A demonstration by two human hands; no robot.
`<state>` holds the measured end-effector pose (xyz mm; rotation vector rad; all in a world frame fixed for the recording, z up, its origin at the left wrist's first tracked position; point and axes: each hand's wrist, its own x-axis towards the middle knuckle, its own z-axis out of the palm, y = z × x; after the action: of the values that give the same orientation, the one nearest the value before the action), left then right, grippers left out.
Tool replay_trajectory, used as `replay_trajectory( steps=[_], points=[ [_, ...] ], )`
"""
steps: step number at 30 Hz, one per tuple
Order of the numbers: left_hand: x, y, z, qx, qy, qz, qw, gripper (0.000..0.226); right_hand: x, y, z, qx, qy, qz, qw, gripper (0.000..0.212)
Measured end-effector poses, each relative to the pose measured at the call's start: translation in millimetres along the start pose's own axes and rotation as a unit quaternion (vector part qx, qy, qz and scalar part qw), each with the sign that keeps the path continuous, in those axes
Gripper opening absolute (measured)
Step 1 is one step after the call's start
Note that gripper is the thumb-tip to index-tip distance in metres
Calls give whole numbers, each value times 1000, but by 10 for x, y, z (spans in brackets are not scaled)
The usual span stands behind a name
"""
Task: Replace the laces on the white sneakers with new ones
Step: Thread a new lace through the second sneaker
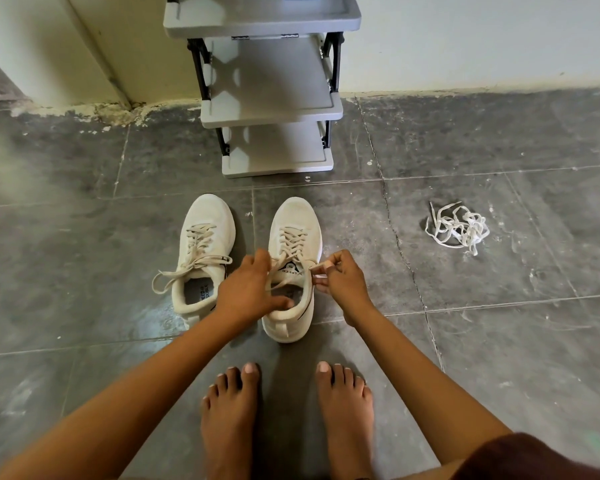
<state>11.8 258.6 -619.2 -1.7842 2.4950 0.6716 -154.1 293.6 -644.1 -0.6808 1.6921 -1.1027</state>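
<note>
Spreading across most of the view, the grey tiled floor (499,150) is scuffed and flecked with pale marks and meets a pale wall (465,36) at the far side. A grey shelf rack (267,98) with black hinged brackets stands against that wall, its lowest shelf near the toes of the shoes. Two bare forearms reach forward from the bottom edge, and two bare feet (229,420) are planted on the tiles close behind the shoes. A dark red garment (534,459) fills the lower right corner.

Two white sneakers sit side by side, toes to the rack. The left sneaker (208,223) is laced, its loose ends trailing over its collar onto the floor. The right sneaker (297,220) is the one being worked on. The left hand (246,289) grips its near left side, thumb inside the opening, and hides the eyelets there and part of the tongue. The right hand (340,278) is closed tight, pinching an end of the beige lace (293,240) just beside the shoe's right edge. A tangled bundle of white laces (458,226) lies on the floor well apart to the right.
</note>
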Motion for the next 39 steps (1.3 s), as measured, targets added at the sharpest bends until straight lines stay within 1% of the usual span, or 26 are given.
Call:
replay_trajectory(
  steps=[2,3,4,6,9,10,11,12,13,14,15,16,17,18,19,21,22,24,27,29,31,33,35,37,38,39],
  points=[
    [7,-17,9,11,-7,-17,1000,68,-47,-103,-1,-12,5,10,1000,16],
    [14,-13,11,13,-3,-19,1000,66,-74,-183,-31,-23,16,-1,1000,17],
    [15,-12,16,3,0,-24,1000,64,-91,-300,-92,0,33,-18,999,17],
    [12,-17,20,-31,-2,-28,999,57,-88,-669,-328,148,62,-57,985,16],
    [-4,-20,38,-59,5,-26,998,54,-52,-1228,-752,383,85,-124,911,23],
    [-2,-22,41,-65,16,-25,997,54,-56,-1335,-807,400,84,-142,902,26],
    [5,-31,40,-76,29,-29,996,56,-44,-1365,-794,359,90,-148,917,29],
    [17,-44,31,-95,39,-37,994,57,-30,-1348,-734,251,101,-139,953,30],
    [35,-63,21,-117,43,-46,991,58,-13,-1259,-644,82,104,-132,982,28],
    [56,-82,7,-134,38,-52,989,57,9,-1117,-558,-101,89,-135,982,20],
    [75,-98,-3,-139,26,-50,989,55,26,-920,-477,-255,49,-140,956,13],
    [95,-106,-11,-137,15,-39,990,51,23,-715,-403,-372,-4,-132,919,19],
    [112,-114,-15,-132,14,-26,991,46,21,-519,-339,-451,-56,-120,882,29],
    [128,-114,-21,-130,22,-13,991,40,0,-371,-292,-497,-92,-113,855,35],
    [143,-118,-24,-128,34,-2,991,36,-4,-256,-258,-521,-110,-116,839,37],
    [162,-134,-23,-123,49,14,991,30,-16,-172,-239,-532,-113,-137,828,32],
    [160,-142,-21,-119,51,19,991,28,-19,-178,-249,-513,-106,-149,839,27],
    [153,-156,-20,-114,49,22,992,24,-6,-247,-302,-420,-84,-167,888,18],
    [141,-157,-19,-117,44,12,992,21,-1,-468,-472,-254,-77,-184,947,20],
    [138,-138,-18,-109,40,6,993,22,-28,-585,-610,-163,-104,-172,966,20],
    [143,-110,-28,-93,34,3,995,23,-74,-585,-689,-94,-149,-152,973,26],
    [152,-96,-28,-95,29,0,995,23,-118,-493,-703,-47,-165,-115,978,30],
    [153,-102,-32,-108,22,-10,994,23,-108,-396,-705,-53,-150,-66,985,32],
    [154,-112,-30,-120,17,-18,992,25,-41,-297,-744,-117,-149,14,982,30],
    [155,-114,-33,-124,20,-19,992,26,-1,-241,-762,-182,-161,53,969,27],
    [158,-110,-40,-128,25,-18,991,27,40,-171,-781,-260,-177,83,946,24]
  ],
)
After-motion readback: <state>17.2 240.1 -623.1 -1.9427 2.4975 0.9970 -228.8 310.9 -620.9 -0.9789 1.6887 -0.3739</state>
